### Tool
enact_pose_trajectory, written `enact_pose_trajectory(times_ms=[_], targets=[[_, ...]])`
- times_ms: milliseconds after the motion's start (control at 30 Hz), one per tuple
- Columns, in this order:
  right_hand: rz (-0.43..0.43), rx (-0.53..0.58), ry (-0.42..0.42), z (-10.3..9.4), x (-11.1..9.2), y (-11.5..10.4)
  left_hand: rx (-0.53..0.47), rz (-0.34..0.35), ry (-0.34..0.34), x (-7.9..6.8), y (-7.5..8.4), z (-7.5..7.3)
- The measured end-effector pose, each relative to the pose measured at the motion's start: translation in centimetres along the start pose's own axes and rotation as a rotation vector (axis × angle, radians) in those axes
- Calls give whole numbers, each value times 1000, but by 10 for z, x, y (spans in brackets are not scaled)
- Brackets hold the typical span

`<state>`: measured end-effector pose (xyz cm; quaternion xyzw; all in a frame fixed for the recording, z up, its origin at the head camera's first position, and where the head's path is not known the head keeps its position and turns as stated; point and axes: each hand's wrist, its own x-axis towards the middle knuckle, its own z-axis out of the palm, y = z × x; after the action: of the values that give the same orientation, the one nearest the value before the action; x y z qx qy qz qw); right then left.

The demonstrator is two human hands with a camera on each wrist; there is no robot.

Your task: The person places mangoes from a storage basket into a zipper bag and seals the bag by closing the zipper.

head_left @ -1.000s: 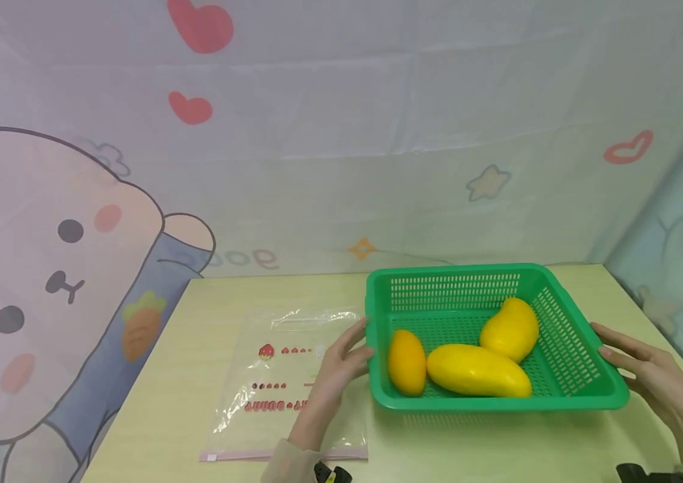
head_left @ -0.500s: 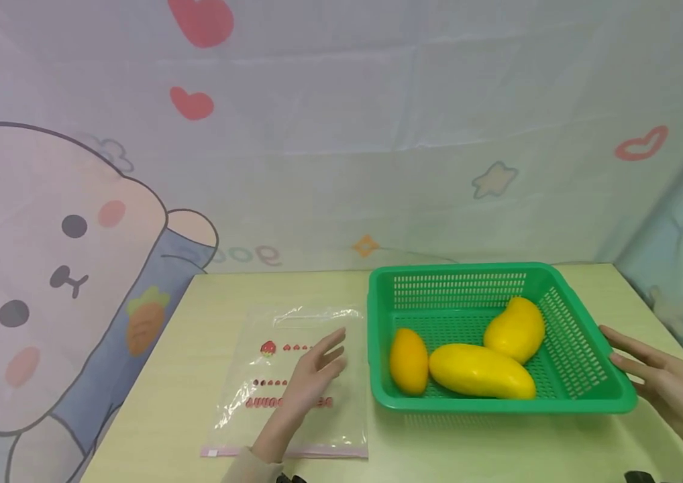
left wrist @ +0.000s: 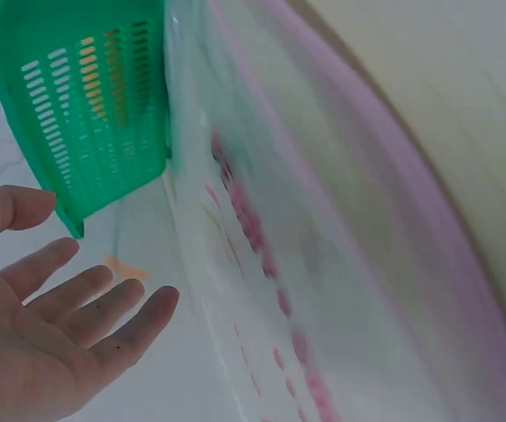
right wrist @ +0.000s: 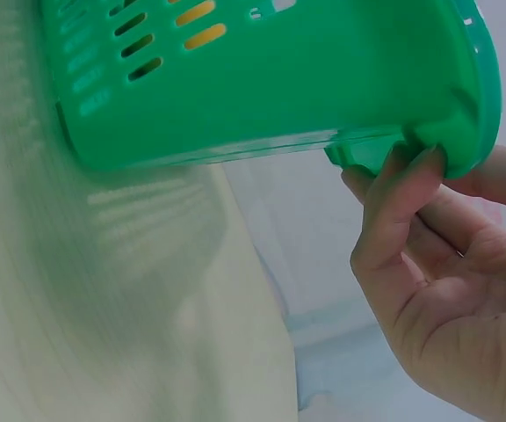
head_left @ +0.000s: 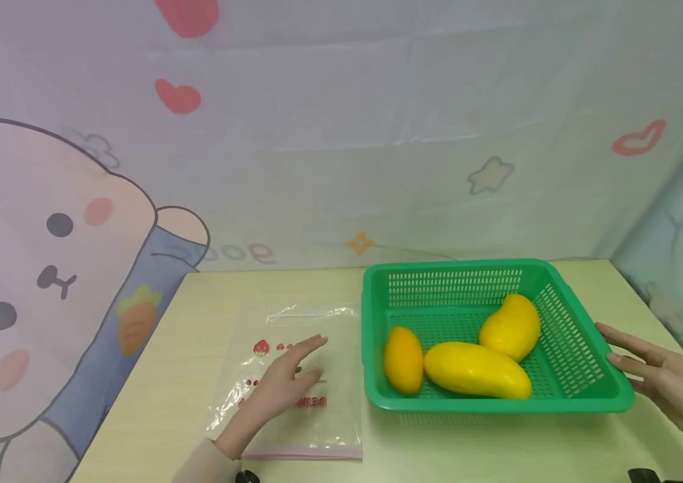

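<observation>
Head view, green basket [head_left: 498,405], rectangular, slotted

Cartoon backdrop [head_left: 329,134] behind pale table [head_left: 175,369]

Fingers of the left hand [head_left: 278,386] blocked part of the red print on the clear bag [head_left: 341,429] from my remote head feed; the left wrist view gave me only blurred lettering. At right, the rim of the green basket [head_left: 495,404] partly hid the right hand [right wrist: 446,290]. Both wrist views cropped the basket, leaving me slivers of yellow fruit [head_left: 477,371]. Far left, the edge cut off a cartoon animal [head_left: 15,268].
</observation>
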<state>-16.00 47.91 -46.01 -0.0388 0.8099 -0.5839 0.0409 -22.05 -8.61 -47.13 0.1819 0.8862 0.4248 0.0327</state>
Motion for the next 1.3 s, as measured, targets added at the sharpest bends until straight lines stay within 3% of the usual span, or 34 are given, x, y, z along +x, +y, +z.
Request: enact_pose_trajectory(times_ms=[167, 467, 733, 967, 1300], targets=[[-12, -61, -11, -2, 1, -3, 135, 46, -36, 1, -12, -12], [-26, -24, -24, -3, 0, -4, 254, 80, -128, 5, -33, -27], [-18, -29, -26, -2, 0, -4, 376, 166, -271, 15, -45, -40], [-40, 65, -47, -2, 0, 0, 524, 249, -404, 29, -56, -49], [-54, 137, -69, -5, 1, 6, 711, 364, -501, 48, -58, -61]])
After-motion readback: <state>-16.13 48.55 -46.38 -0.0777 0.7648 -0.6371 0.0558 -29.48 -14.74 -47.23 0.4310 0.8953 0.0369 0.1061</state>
